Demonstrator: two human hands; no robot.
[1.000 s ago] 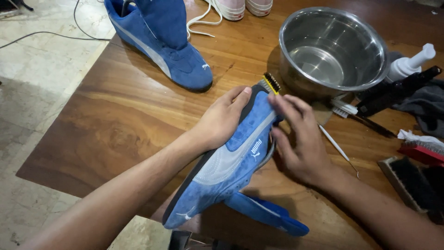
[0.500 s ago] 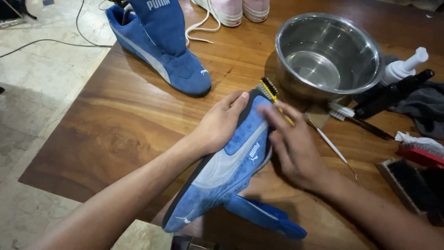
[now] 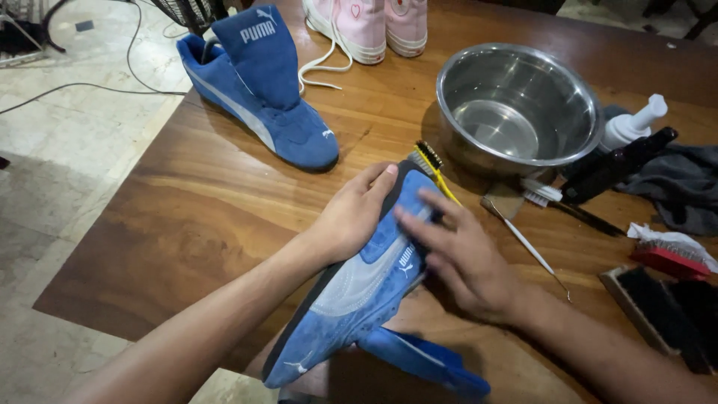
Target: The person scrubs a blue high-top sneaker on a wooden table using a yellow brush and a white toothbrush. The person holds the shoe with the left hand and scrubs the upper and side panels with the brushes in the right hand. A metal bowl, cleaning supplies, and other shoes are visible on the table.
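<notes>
A blue suede shoe with a pale side stripe lies tilted on its side over the wooden table. My left hand grips its toe end from the left. My right hand rests flat on the shoe's upper near the toe, fingers spread. A small yellow-handled brush lies just beyond the toe, touching neither hand. The matching blue shoe stands upright at the far left of the table.
A steel bowl stands behind my right hand. Brushes, a white toothbrush-like tool, a black bottle, a white pump bottle and a grey cloth lie at the right. Pink sneakers stand at the back.
My right hand has slid from the shoe's toe edge onto its upper, fingers now spread flat. The left hand keeps its grip on the toe.
</notes>
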